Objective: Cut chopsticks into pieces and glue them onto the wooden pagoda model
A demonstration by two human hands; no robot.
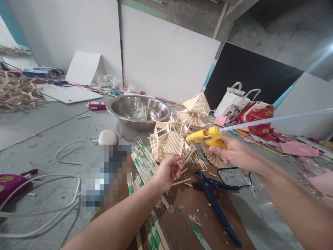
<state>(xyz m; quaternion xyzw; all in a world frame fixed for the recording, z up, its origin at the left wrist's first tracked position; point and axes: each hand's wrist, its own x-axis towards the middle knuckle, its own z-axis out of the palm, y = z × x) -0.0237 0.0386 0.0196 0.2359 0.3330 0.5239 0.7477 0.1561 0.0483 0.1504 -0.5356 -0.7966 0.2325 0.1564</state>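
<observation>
My right hand grips a yellow hot glue gun with a long clear glue stick running out behind it to the right. Its nozzle points left at a small model built from wooden sticks. My left hand is curled just below the model, fingertips pinched at its lower edge on a thin stick. Loose sticks lie under both hands on a brown board.
Blue-handled cutters lie on the board. A steel bowl stands behind the model, packs of chopsticks to the left, white cables, a white round object, bags and pink paper at the right.
</observation>
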